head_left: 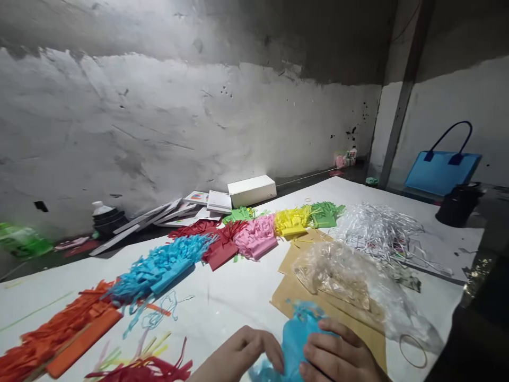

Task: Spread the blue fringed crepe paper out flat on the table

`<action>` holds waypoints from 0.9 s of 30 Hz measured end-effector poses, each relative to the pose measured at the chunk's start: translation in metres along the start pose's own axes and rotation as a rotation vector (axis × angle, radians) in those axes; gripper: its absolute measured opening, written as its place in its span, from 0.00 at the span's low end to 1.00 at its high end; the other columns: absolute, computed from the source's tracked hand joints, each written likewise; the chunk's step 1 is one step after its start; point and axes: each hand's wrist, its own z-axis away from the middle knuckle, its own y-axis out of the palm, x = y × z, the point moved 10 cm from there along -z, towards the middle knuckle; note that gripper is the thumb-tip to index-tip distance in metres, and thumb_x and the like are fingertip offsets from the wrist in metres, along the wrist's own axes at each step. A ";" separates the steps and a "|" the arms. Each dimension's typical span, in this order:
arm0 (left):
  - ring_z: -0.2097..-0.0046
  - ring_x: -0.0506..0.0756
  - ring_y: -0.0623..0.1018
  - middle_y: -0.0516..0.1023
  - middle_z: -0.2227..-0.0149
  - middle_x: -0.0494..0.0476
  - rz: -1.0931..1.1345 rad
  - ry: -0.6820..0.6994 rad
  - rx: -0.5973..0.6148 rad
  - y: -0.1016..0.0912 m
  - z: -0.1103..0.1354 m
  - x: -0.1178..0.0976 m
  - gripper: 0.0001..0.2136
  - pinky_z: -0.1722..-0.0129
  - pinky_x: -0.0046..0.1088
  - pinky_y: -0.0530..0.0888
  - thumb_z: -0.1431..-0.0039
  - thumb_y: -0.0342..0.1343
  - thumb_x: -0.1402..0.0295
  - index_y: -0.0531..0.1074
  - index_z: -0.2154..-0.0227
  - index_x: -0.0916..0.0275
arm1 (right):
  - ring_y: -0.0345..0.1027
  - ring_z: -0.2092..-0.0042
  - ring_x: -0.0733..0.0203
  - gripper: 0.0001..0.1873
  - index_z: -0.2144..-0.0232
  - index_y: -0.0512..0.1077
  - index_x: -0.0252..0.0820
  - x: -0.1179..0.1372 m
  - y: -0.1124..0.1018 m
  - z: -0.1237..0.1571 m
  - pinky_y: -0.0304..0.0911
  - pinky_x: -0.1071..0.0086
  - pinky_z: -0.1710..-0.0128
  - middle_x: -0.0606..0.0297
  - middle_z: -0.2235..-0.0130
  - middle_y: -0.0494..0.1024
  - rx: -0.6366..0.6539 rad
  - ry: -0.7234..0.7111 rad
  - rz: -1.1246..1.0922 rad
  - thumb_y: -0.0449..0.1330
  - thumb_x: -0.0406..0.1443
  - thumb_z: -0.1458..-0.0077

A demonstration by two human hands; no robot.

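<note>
A light-blue bundle [297,339] with a crumpled, gathered top stands at the bottom middle; I cannot tell whether it is thin paper or plastic. My right hand [338,350] is closed round its right side, fingers pressed on the surface. On the other side, my left hand [248,350] grips its lower left edge with bent fingers. The bundle's lower end is cut off by the frame. Under and behind it lie brown paper sheets [292,292], with a clear plastic bag [350,276] on top.
Fringed paper bundles lie in a row: orange [85,345], blue [170,276], red [222,254], pink [260,246], yellow [292,231] and green [324,220]. Silvery shreds [377,225] heap at right. Loose red strips [147,371] lie front left. A white box [252,191] stands behind.
</note>
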 end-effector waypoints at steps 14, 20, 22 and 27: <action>0.63 0.61 0.81 0.83 0.67 0.61 0.565 -0.110 -0.094 0.043 0.016 0.048 0.36 0.62 0.39 0.77 0.46 0.47 0.32 0.81 0.64 0.62 | 0.80 0.58 0.66 0.12 0.55 0.74 0.34 0.010 -0.021 0.034 0.67 0.66 0.40 0.61 0.64 0.85 -0.044 0.073 -0.187 0.51 0.26 0.31; 0.53 0.58 0.80 0.78 0.49 0.60 0.625 -0.032 0.081 0.087 0.006 0.050 0.19 0.54 0.43 0.78 0.35 0.56 0.53 0.73 0.49 0.61 | 0.79 0.56 0.62 0.13 0.52 0.73 0.32 0.006 -0.013 0.052 0.70 0.61 0.43 0.56 0.61 0.84 -0.010 0.110 -0.139 0.50 0.26 0.31; 0.53 0.58 0.79 0.77 0.48 0.59 0.608 -0.043 0.104 0.108 -0.005 0.061 0.16 0.55 0.42 0.79 0.34 0.58 0.60 0.71 0.48 0.60 | 0.79 0.58 0.61 0.13 0.52 0.73 0.33 -0.005 -0.004 0.056 0.72 0.61 0.46 0.56 0.62 0.84 0.003 0.107 -0.151 0.50 0.28 0.30; 0.75 0.47 0.72 0.76 0.73 0.49 0.605 -0.052 0.146 0.142 -0.022 0.071 0.24 0.75 0.23 0.69 0.53 0.69 0.47 0.77 0.65 0.64 | 0.78 0.56 0.59 0.13 0.50 0.74 0.34 -0.053 -0.025 0.044 0.72 0.59 0.47 0.56 0.60 0.83 0.034 0.076 -0.003 0.51 0.27 0.31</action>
